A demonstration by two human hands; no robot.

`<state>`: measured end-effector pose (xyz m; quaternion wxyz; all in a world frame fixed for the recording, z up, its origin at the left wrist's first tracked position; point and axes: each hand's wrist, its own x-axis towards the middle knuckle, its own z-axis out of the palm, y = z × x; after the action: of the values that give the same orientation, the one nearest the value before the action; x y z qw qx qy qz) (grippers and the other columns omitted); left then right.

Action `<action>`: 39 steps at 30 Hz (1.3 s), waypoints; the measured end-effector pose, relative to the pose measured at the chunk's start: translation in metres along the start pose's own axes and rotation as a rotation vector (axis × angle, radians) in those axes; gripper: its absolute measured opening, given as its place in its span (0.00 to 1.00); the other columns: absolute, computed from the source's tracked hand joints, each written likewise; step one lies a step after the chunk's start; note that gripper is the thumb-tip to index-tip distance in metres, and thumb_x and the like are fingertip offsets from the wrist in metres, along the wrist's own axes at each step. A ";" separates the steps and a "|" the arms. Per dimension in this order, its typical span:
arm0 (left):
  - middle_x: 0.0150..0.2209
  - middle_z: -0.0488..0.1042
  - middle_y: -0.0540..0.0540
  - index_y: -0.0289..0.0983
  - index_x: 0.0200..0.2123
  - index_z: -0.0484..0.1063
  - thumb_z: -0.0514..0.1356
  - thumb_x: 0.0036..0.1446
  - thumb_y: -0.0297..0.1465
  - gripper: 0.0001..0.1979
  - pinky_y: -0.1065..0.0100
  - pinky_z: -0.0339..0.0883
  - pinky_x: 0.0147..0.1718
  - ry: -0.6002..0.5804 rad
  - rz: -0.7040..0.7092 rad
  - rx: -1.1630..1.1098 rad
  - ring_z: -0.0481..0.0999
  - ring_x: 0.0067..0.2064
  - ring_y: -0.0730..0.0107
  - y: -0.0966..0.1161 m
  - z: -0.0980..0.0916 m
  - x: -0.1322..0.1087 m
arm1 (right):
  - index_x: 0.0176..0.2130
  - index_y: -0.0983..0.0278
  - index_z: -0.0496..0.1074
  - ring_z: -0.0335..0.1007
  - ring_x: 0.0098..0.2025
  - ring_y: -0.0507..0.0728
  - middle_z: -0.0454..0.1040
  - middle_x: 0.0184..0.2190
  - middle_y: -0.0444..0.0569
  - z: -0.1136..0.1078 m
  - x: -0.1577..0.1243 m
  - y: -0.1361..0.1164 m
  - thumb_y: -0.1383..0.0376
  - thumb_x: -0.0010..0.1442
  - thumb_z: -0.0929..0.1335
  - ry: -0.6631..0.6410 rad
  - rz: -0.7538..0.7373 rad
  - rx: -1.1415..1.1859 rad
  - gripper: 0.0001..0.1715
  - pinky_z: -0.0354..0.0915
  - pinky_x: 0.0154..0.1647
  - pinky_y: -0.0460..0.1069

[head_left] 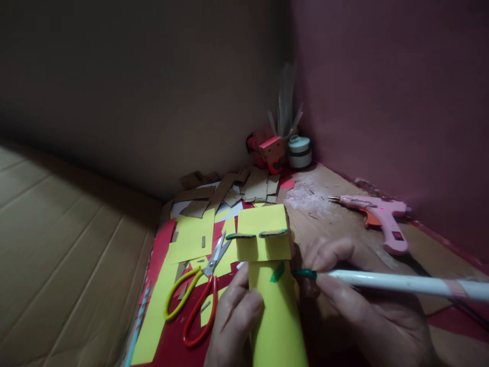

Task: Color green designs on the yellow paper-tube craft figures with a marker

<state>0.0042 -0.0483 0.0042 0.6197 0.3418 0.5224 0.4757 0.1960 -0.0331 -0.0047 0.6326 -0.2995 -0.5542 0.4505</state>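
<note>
Pink glue gun (383,208), lidded pot (300,159)

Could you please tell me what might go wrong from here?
The white, green-tipped stick in the right hand points at the yellow paper tube; a slip might smear it.
Metal scissors with yellow and red handles lie open beside the left hand, which could get nicked.
The pink plastic glue gun shows a red light, so it may be hot.

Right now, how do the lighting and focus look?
Head view: dim overall, the grey wall darkest towards the top; yellow paper figure comparatively bright. Head view: deep shadow between that figure and the right hand. Head view: pale sticks at the back look blurry.
</note>
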 end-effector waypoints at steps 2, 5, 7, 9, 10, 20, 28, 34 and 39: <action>0.36 0.87 0.41 0.38 0.55 0.82 0.74 0.52 0.43 0.28 0.65 0.73 0.34 0.000 0.014 -0.011 0.83 0.36 0.55 -0.001 -0.001 0.000 | 0.42 0.53 0.73 0.71 0.36 0.54 0.72 0.35 0.43 0.000 0.000 0.000 0.65 0.74 0.67 0.011 0.001 0.002 0.07 0.71 0.36 0.45; 0.39 0.87 0.41 0.38 0.55 0.82 0.73 0.53 0.42 0.27 0.64 0.74 0.36 -0.017 0.024 -0.055 0.84 0.37 0.54 -0.003 0.001 -0.001 | 0.42 0.53 0.73 0.71 0.39 0.55 0.72 0.35 0.43 0.001 0.000 0.000 0.65 0.74 0.67 0.014 -0.011 -0.010 0.07 0.71 0.38 0.45; 0.40 0.87 0.40 0.40 0.56 0.82 0.73 0.53 0.42 0.27 0.61 0.75 0.40 -0.022 0.029 -0.081 0.85 0.40 0.49 -0.003 0.003 -0.003 | 0.42 0.53 0.73 0.71 0.39 0.55 0.72 0.36 0.43 0.001 0.000 0.000 0.65 0.73 0.67 0.008 -0.015 -0.020 0.07 0.71 0.37 0.45; 0.40 0.87 0.40 0.41 0.56 0.81 0.73 0.54 0.42 0.27 0.58 0.76 0.42 -0.034 0.029 -0.104 0.85 0.42 0.46 -0.002 0.006 -0.004 | 0.43 0.53 0.73 0.72 0.38 0.55 0.73 0.36 0.44 0.001 0.000 -0.001 0.66 0.73 0.67 -0.010 -0.020 -0.005 0.07 0.72 0.36 0.45; 0.40 0.87 0.40 0.41 0.56 0.81 0.73 0.53 0.42 0.27 0.57 0.76 0.43 -0.054 0.031 -0.123 0.85 0.42 0.45 -0.001 0.008 -0.004 | 0.43 0.53 0.72 0.72 0.37 0.54 0.73 0.37 0.44 0.001 0.000 -0.001 0.67 0.73 0.67 -0.025 -0.024 0.014 0.08 0.73 0.36 0.45; 0.42 0.85 0.35 0.36 0.51 0.81 0.71 0.54 0.43 0.25 0.52 0.76 0.47 -0.214 0.084 -0.274 0.85 0.45 0.44 0.008 0.024 -0.003 | 0.45 0.52 0.75 0.78 0.36 0.57 0.77 0.35 0.46 -0.003 0.004 -0.006 0.67 0.73 0.67 -0.103 -0.080 0.060 0.09 0.76 0.35 0.49; 0.31 0.84 0.45 0.38 0.43 0.84 0.72 0.57 0.40 0.14 0.69 0.74 0.37 -0.139 0.069 -0.323 0.84 0.34 0.62 0.011 0.019 -0.006 | 0.45 0.50 0.77 0.81 0.32 0.56 0.82 0.36 0.45 0.001 0.003 -0.003 0.68 0.71 0.69 0.009 -0.081 -0.049 0.10 0.77 0.33 0.47; 0.30 0.83 0.44 0.36 0.41 0.83 0.70 0.59 0.40 0.13 0.63 0.76 0.40 -0.217 0.092 -0.342 0.85 0.36 0.57 0.009 0.016 -0.001 | 0.46 0.49 0.77 0.82 0.32 0.55 0.82 0.35 0.43 0.001 0.001 0.001 0.68 0.71 0.70 0.019 -0.062 -0.025 0.12 0.78 0.30 0.45; 0.31 0.84 0.44 0.37 0.46 0.83 0.69 0.60 0.40 0.15 0.68 0.74 0.33 -0.212 0.074 -0.355 0.83 0.33 0.61 0.005 0.009 0.000 | 0.45 0.50 0.81 0.82 0.34 0.56 0.81 0.33 0.44 0.000 0.003 -0.001 0.68 0.69 0.71 0.012 -0.130 -0.031 0.11 0.80 0.39 0.48</action>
<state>0.0118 -0.0463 0.0110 0.7037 0.2944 0.3493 0.5442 0.1960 -0.0307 -0.0026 0.6590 -0.2755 -0.5756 0.3982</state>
